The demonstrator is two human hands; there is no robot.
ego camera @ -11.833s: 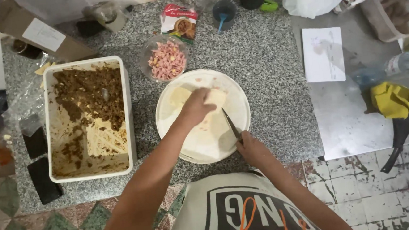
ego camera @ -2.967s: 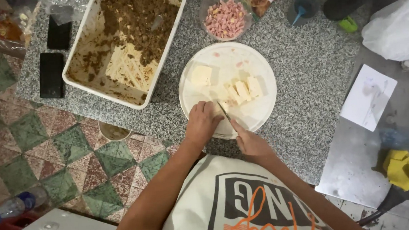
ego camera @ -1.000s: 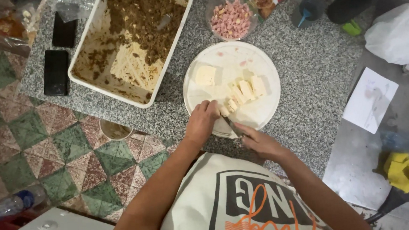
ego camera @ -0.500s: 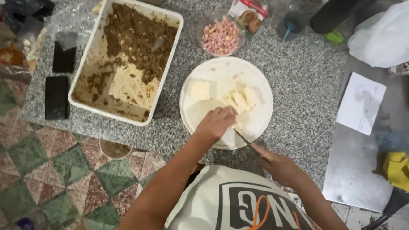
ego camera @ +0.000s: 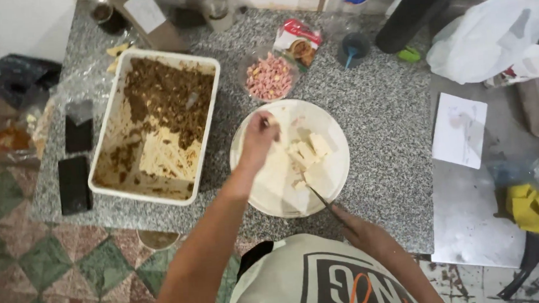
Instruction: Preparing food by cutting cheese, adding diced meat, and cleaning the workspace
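Your counter carries the big white tray of brown mince on your left and, straight ahead of you, the white plate. The pale cheese sits on that plate, in the middle and to the right, partly cut into small blocks that lie touching one another.

Your left hand reaches over the plate's left half, fingers curled together near its far rim. It is just beside the blocks, which lie to its right and slightly nearer you. Whether it pinches a piece, you cannot tell; the fingertips are blurred.

Your right hand is closed round the handle of the knife at the plate's near edge. The blade runs up and leftward from that hand, its tip meeting the nearest blocks, so the right hand works the cheese from below.

The knife's handle is hidden in your fist, and the flat slab under your left forearm is hard to separate from the plate.
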